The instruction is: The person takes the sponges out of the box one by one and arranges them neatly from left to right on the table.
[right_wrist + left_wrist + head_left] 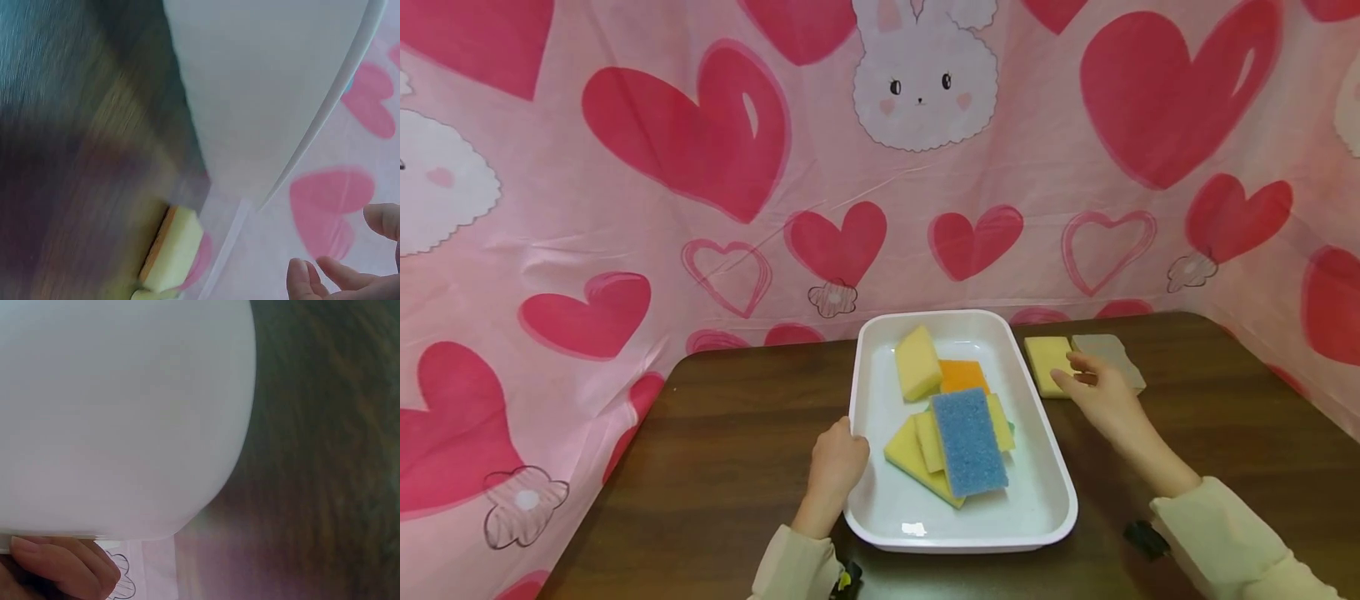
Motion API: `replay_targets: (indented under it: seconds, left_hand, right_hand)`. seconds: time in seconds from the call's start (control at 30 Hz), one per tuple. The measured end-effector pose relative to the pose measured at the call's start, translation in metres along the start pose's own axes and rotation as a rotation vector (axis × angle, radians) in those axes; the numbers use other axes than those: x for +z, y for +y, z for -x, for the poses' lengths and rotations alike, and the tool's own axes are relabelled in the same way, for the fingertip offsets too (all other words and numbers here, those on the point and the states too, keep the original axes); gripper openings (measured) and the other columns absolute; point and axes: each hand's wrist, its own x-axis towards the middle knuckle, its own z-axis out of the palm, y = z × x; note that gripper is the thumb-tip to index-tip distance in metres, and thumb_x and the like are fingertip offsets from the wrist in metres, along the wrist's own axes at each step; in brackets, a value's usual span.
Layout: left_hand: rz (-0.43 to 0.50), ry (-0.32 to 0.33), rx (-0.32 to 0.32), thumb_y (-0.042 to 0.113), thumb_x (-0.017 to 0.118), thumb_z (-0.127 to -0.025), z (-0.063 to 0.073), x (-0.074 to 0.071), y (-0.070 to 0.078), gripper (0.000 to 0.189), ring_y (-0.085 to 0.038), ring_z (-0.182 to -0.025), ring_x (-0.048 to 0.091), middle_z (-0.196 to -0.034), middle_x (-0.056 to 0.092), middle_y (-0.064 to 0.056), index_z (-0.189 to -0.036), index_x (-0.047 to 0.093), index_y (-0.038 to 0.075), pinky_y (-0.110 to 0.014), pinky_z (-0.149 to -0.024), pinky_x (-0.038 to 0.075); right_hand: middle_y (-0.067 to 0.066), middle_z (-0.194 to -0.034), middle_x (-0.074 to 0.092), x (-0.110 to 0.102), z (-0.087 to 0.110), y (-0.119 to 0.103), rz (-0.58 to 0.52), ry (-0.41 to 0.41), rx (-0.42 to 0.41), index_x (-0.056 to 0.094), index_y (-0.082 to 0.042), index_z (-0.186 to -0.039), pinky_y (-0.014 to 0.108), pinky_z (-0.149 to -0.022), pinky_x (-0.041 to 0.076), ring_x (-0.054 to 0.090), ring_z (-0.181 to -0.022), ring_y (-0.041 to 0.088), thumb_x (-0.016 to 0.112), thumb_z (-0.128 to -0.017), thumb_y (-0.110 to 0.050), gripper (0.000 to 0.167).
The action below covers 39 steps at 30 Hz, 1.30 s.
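Observation:
A white tray (1047,492) stands on the table, and my left hand (839,457) grips its left rim. In the left wrist view, curled fingers (69,565) show at the rim beside the tray's outer wall. Beyond the tray's right side, my right hand (1108,404) hovers with thumb and fingers parted, holding nothing. Nearest to it are a yellow sponge (1043,362) and a grey sponge (1116,357), side by side and partly covered by the hand in the head view. The right wrist view shows a yellow sponge with a brownish underside (175,247) on the table.
Inside the tray, a blue sponge (970,442) lies on top of several yellow ones (910,458). Behind them are an orange sponge (961,375) and a thick yellow sponge (917,364). A pink heart-patterned cloth (865,183) hangs behind the brown table (737,442).

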Motion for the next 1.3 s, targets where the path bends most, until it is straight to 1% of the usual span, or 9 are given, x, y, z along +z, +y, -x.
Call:
replay_targets:
  seconds: [0.13, 0.2, 0.37, 0.53, 0.67, 0.77, 0.87, 1.07, 1.3]
  left_hand:
    - [0.002, -0.002, -0.008, 0.006, 0.048, -0.081, 0.0, 0.0, 0.0, 0.028, -0.041, -0.085, 0.064, -0.099, 0.066, -0.029, -0.1, 0.061, -0.008, -0.05, -0.069, 0.052]
    - [0.001, -0.001, -0.006, 0.006, 0.048, -0.08, 0.0, 0.0, 0.0, 0.028, -0.041, -0.084, 0.064, -0.099, 0.066, -0.029, -0.1, 0.061, -0.009, -0.05, -0.068, 0.052]
    - [-0.003, 0.006, 0.003, 0.006, 0.048, -0.08, 0.0, 0.0, 0.0, 0.026, -0.041, -0.083, 0.064, -0.097, 0.066, -0.03, -0.098, 0.061, -0.009, -0.05, -0.067, 0.052]
    - [-0.006, -0.003, -0.009, 0.006, 0.048, -0.081, -0.001, 0.0, 0.0, 0.029, -0.041, -0.086, 0.064, -0.1, 0.066, -0.029, -0.102, 0.061, -0.009, -0.05, -0.069, 0.052]
    - [-0.007, -0.009, -0.02, 0.007, 0.048, -0.081, -0.001, 0.0, 0.0, 0.03, -0.041, -0.086, 0.064, -0.102, 0.066, -0.029, -0.104, 0.06, -0.008, -0.051, -0.069, 0.052]
    - [-0.007, -0.01, -0.021, 0.007, 0.048, -0.081, -0.001, 0.001, 0.0, 0.03, -0.041, -0.086, 0.064, -0.101, 0.066, -0.029, -0.104, 0.06, -0.008, -0.05, -0.068, 0.052]
    - [-0.005, -0.014, -0.019, 0.007, 0.048, -0.082, -0.001, 0.001, 0.0, 0.031, -0.041, -0.087, 0.064, -0.102, 0.066, -0.029, -0.105, 0.06, -0.009, -0.05, -0.068, 0.052]
    - [-0.007, -0.005, -0.006, 0.006, 0.048, -0.081, 0.0, 0.0, 0.0, 0.028, -0.04, -0.084, 0.064, -0.099, 0.066, -0.029, -0.101, 0.06, -0.009, -0.049, -0.067, 0.052]
    - [-0.01, 0.0, 0.003, 0.006, 0.048, -0.081, 0.0, 0.001, -0.001, 0.027, -0.04, -0.083, 0.064, -0.098, 0.066, -0.03, -0.1, 0.06, -0.009, -0.05, -0.067, 0.052]
  right_hand:
    - [0.039, -0.134, 0.044, 0.009, 0.007, -0.008, 0.014, -0.021, -0.027, 0.038, 0.013, -0.137, 0.056, -0.092, 0.047, 0.049, -0.118, 0.052, 0.053, -0.096, -0.029, 0.061]
    - [0.037, -0.132, 0.046, 0.013, 0.011, -0.013, 0.021, -0.036, -0.024, 0.04, 0.011, -0.137, 0.054, -0.09, 0.049, 0.052, -0.116, 0.05, 0.055, -0.095, -0.029, 0.06]
    - [0.033, -0.128, 0.051, 0.026, 0.02, -0.024, 0.022, -0.084, -0.035, 0.042, 0.009, -0.136, 0.048, -0.085, 0.053, 0.057, -0.108, 0.043, 0.059, -0.092, -0.027, 0.059]
    - [0.029, -0.116, 0.057, 0.039, 0.029, -0.031, 0.016, -0.13, -0.04, 0.042, 0.01, -0.132, 0.041, -0.08, 0.055, 0.06, -0.099, 0.035, 0.066, -0.088, -0.023, 0.059]
    - [0.024, -0.107, 0.059, 0.05, 0.036, -0.031, 0.011, -0.155, -0.068, 0.045, 0.01, -0.127, 0.038, -0.076, 0.052, 0.06, -0.093, 0.028, 0.07, -0.084, -0.018, 0.058]
    - [0.021, -0.1, 0.059, 0.056, 0.039, -0.03, 0.011, -0.162, -0.102, 0.046, 0.011, -0.123, 0.037, -0.074, 0.05, 0.059, -0.089, 0.026, 0.072, -0.08, -0.015, 0.056]
    - [0.017, -0.096, 0.058, 0.059, 0.042, -0.029, 0.011, -0.174, -0.11, 0.047, 0.011, -0.12, 0.035, -0.072, 0.049, 0.057, -0.086, 0.023, 0.073, -0.078, -0.014, 0.056]
    - [0.013, -0.093, 0.054, 0.065, 0.043, -0.027, 0.008, -0.191, -0.101, 0.044, 0.011, -0.124, 0.031, -0.07, 0.046, 0.054, -0.084, 0.021, 0.074, -0.077, -0.014, 0.061]
    - [0.009, -0.085, 0.047, 0.071, 0.046, -0.025, 0.0, -0.217, -0.139, 0.037, 0.016, -0.127, 0.022, -0.063, 0.039, 0.047, -0.076, 0.017, 0.076, -0.075, -0.01, 0.07]
